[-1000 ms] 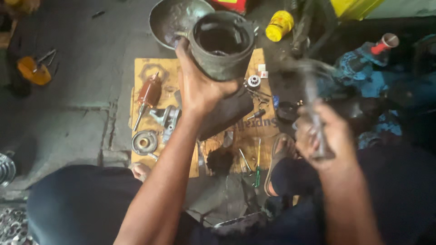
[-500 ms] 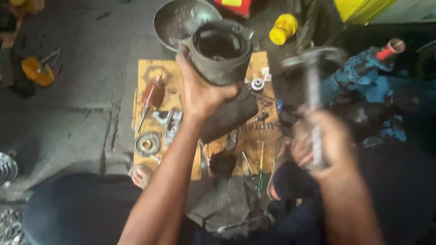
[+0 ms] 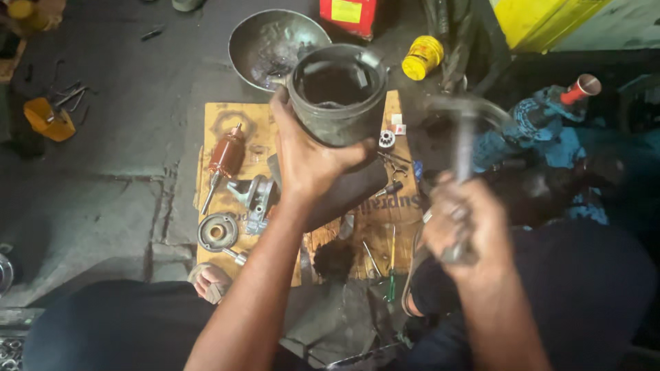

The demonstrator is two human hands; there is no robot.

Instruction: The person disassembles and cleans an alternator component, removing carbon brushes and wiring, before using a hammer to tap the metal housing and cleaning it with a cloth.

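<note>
Lowered from its raised swing, the blurred hammer point(image 3: 465, 148) sits clenched in the right hand point(image 3: 467, 223); left hand point(image 3: 309, 161) fingers grasp the dark cylindrical housing point(image 3: 338, 93), its base hidden.

a red box point(image 3: 348, 15) with a yellow label point(image 3: 347, 10) stands at top centre; right of it, a yellow tub point(image 3: 422, 58), perhaps labelled; printed cardboard sheet point(image 3: 227, 117) lies mid-frame.

A metal bowl point(image 3: 265, 42) sits at twelve o'clock on the floor, a yellow can point(image 3: 422, 58) at one; on the cardboard sheet point(image 3: 227, 113) lie a red armature point(image 3: 225, 156) and a round flange point(image 3: 218, 232) (at nine).
</note>
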